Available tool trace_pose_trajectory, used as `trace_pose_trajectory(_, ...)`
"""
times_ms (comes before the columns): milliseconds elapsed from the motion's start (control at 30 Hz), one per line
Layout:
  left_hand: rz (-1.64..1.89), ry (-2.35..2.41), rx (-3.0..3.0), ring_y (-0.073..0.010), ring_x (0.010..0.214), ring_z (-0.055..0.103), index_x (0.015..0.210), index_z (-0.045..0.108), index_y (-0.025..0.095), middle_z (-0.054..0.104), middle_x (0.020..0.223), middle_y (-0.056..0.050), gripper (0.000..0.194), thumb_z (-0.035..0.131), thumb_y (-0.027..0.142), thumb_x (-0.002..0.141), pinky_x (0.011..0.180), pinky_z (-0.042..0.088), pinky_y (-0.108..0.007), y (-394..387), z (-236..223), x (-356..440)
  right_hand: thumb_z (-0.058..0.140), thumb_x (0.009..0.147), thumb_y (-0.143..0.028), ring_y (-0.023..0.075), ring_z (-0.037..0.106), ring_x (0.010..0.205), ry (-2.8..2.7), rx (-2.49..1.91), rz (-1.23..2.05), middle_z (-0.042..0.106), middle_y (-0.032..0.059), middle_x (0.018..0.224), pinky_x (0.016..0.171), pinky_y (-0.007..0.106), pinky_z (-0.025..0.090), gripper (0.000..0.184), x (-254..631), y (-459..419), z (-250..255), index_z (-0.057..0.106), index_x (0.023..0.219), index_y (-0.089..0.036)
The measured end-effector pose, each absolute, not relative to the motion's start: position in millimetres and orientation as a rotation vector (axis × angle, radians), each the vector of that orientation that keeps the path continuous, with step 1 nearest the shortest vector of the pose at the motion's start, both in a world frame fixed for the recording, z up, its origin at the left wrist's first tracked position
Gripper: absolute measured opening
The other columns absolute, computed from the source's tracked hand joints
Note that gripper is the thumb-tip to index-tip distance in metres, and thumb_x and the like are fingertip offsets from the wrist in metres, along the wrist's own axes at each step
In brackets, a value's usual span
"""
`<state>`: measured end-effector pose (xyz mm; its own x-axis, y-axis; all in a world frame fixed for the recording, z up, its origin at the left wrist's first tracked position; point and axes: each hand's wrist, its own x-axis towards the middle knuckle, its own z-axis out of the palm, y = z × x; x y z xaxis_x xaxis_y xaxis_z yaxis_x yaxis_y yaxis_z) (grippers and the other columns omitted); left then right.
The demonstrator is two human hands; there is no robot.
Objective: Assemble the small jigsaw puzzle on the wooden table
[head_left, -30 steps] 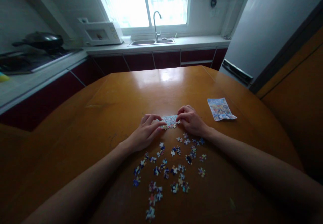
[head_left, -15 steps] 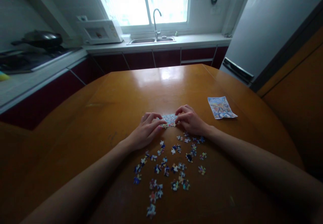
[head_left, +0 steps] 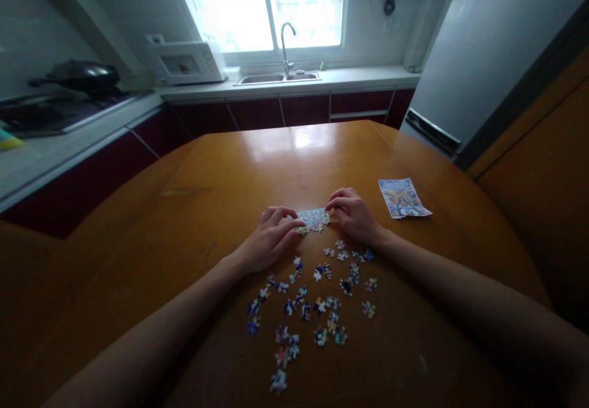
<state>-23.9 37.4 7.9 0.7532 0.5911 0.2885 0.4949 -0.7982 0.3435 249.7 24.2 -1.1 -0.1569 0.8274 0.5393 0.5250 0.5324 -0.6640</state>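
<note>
A partly assembled jigsaw puzzle (head_left: pixel 313 218), pale with small coloured figures, lies flat on the table. My left hand (head_left: pixel 273 234) grips its left edge, index finger resting on top and thumb lower down. At the upper right corner is my right hand (head_left: pixel 350 211), its bent fingertips closed on the puzzle's edge. Whether a separate piece is between those fingertips cannot be made out. Several loose puzzle pieces (head_left: pixel 319 305) are scattered nearer to me, mostly dark blue, white and multicoloured. Some pieces (head_left: pixel 341 250) lie just below my right hand.
A creased printed picture sheet (head_left: pixel 404 199) lies right of my right hand on the brown wooden table (head_left: pixel 221 175). Beyond are a counter with a sink (head_left: pixel 262 79), a microwave (head_left: pixel 188 62) and a stove with a black pan (head_left: pixel 83 75). A fridge (head_left: pixel 497 46) stands at the right.
My right hand first shifted slightly left over the puzzle's right edge, then back right and up to its corner, uncovering more of it. My left hand has stayed put.
</note>
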Motion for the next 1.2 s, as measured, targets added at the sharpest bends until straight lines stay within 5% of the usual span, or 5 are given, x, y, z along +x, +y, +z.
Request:
trace_pose_trajectory(300,0.595,0.837,2.712,-0.0263,0.120,0.042,0.125,0.062,0.029,0.051,0.125,-0.008,0.030,0.040,0.035,0.106,0.108,0.039,-0.050,36.9,7.3,-23.1,0.068,0.087,-0.017,0.0216,0.055,0.099,-2.220,-1.087,0.467,0.065,0.0057,0.100,0.089,0.037,0.046,0.011,256.6,-28.7,63.3,0.075,0.092,-0.024)
trace_pose_trajectory(1200,0.598,0.831,2.714,-0.0254,0.118,0.043,0.123,0.064,0.030,0.052,0.124,-0.006,0.032,0.039,0.038,0.106,0.108,0.039,-0.049,36.6,6.8,-21.7,0.058,0.096,-0.024,0.0207,0.052,0.095,-2.451,-1.166,0.470,0.065,0.0059,0.102,0.084,0.036,0.044,0.015,236.7,-108.2,28.8,0.073,0.091,-0.024)
